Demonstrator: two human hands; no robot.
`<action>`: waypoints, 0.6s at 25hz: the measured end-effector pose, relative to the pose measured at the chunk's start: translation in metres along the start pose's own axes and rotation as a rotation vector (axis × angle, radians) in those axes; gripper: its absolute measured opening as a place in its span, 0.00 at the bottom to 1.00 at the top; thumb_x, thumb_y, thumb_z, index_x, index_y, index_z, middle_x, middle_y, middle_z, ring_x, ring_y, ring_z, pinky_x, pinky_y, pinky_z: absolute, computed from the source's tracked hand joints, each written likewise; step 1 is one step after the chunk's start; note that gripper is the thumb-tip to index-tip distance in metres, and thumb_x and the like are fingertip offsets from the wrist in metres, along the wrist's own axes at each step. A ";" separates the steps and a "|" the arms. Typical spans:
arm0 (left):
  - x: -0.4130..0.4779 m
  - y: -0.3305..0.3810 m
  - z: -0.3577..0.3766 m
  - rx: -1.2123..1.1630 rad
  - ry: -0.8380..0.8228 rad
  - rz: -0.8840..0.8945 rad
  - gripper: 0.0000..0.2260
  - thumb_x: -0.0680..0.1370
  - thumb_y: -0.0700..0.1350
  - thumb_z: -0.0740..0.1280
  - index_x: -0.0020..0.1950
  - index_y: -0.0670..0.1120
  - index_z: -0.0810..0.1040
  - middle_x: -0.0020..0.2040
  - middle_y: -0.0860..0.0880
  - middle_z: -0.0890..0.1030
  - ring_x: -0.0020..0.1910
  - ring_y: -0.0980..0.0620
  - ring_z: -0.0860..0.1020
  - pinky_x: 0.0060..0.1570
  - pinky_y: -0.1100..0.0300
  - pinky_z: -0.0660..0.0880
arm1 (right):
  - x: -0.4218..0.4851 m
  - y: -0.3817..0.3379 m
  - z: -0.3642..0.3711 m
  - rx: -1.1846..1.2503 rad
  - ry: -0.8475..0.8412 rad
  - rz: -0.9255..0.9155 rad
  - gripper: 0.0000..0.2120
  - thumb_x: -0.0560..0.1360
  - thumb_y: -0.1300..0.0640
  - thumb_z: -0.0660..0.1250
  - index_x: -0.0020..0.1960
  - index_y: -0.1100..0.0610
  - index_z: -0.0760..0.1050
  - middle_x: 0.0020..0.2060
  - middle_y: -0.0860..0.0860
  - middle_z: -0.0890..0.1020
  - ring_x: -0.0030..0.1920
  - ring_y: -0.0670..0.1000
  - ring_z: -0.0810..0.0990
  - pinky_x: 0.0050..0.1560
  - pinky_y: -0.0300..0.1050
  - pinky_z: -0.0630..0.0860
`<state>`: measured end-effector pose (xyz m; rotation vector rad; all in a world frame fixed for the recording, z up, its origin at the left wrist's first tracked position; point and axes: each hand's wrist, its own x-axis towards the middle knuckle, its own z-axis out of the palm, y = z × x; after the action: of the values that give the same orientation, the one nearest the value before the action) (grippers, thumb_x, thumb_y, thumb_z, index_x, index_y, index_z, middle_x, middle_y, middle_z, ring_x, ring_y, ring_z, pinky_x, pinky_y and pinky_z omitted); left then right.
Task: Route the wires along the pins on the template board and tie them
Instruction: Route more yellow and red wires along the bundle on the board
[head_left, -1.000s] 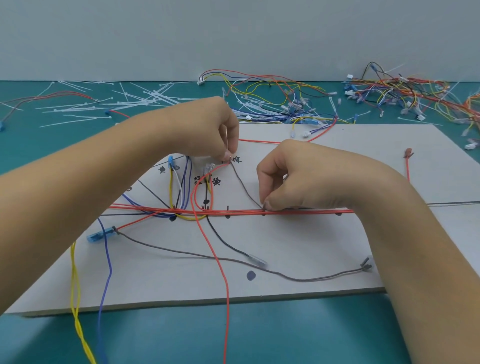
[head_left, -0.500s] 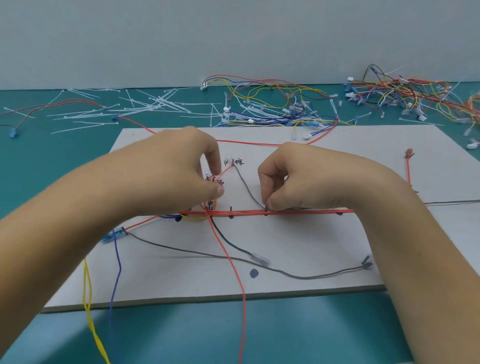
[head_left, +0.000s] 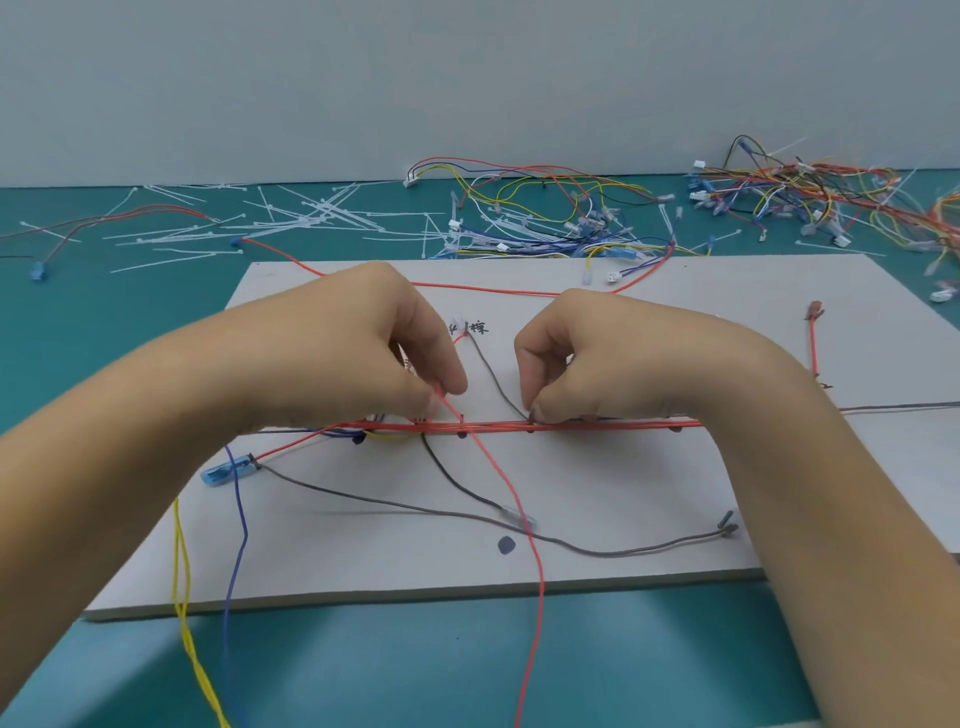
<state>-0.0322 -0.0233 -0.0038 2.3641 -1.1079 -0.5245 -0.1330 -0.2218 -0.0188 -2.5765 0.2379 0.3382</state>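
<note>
L hand (head_left: 363, 353) on red wire (head_left: 498, 478), R hand (head_left: 597, 358) on grey wire (head_left: 493, 374)

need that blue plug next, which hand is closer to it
Left. The left hand sits just beyond and right of the blue plug, pinching a red wire; the right hand is farther right, fingertips at the wire bundle.

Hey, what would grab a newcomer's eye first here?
Two hands meet mid-board: the left hand pinches a loose red wire, the right hand pinches a grey wire against the red bundle crossing the template board. Behind, coloured wires and white cable ties litter the teal table.
</note>
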 end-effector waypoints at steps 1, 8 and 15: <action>-0.001 0.002 0.002 0.004 0.017 0.021 0.07 0.73 0.45 0.78 0.42 0.59 0.88 0.32 0.66 0.81 0.28 0.64 0.77 0.26 0.73 0.69 | 0.000 0.000 0.000 -0.003 0.000 -0.001 0.03 0.69 0.57 0.73 0.40 0.49 0.82 0.35 0.47 0.85 0.35 0.48 0.82 0.45 0.52 0.82; -0.006 0.009 0.024 0.100 0.120 0.068 0.04 0.74 0.51 0.77 0.41 0.60 0.86 0.39 0.62 0.81 0.37 0.65 0.77 0.32 0.68 0.67 | -0.002 0.006 -0.006 -0.007 0.012 -0.050 0.03 0.72 0.55 0.73 0.41 0.48 0.83 0.35 0.45 0.85 0.34 0.46 0.82 0.44 0.51 0.83; 0.003 0.016 0.044 0.112 0.098 0.121 0.03 0.74 0.51 0.76 0.43 0.60 0.87 0.44 0.59 0.79 0.42 0.63 0.74 0.38 0.63 0.67 | -0.018 0.003 -0.016 0.128 -0.163 -0.095 0.08 0.74 0.49 0.74 0.42 0.53 0.85 0.35 0.48 0.87 0.33 0.46 0.85 0.28 0.31 0.72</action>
<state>-0.0626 -0.0454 -0.0309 2.3708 -1.2545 -0.3083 -0.1475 -0.2310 -0.0025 -2.4097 0.0754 0.4796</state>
